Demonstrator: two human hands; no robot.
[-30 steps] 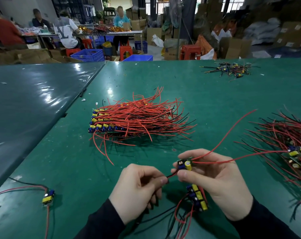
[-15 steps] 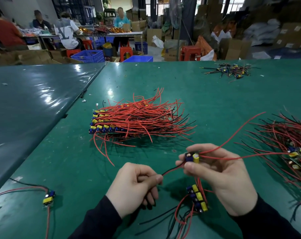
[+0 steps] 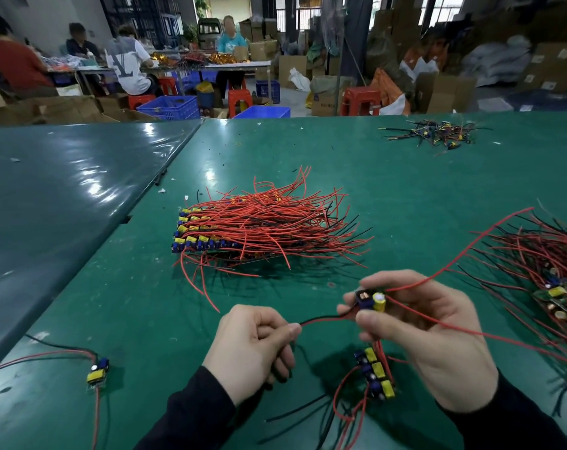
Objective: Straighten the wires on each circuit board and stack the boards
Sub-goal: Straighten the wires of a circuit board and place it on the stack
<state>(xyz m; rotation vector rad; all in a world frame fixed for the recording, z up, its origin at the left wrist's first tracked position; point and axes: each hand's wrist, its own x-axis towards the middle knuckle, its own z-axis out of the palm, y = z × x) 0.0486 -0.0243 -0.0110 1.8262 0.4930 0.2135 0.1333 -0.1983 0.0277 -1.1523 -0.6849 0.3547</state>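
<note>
Straightening underway: right hand (image 3: 425, 332) is gripping small yellow-capacitor circuit board (image 3: 371, 300); at nine o'clock, left hand (image 3: 252, 349) is pinching its red-and-black wire pair (image 3: 324, 319). Next move probably calls for drawing outward.

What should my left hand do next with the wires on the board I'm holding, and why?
Probably slide the left hand further left along the wires it pinches, pulling them straight. The right hand holds the board steady, and the black and red pair between the hands still sags in a slight curve. The long red wires on the right look straighter already.
</note>
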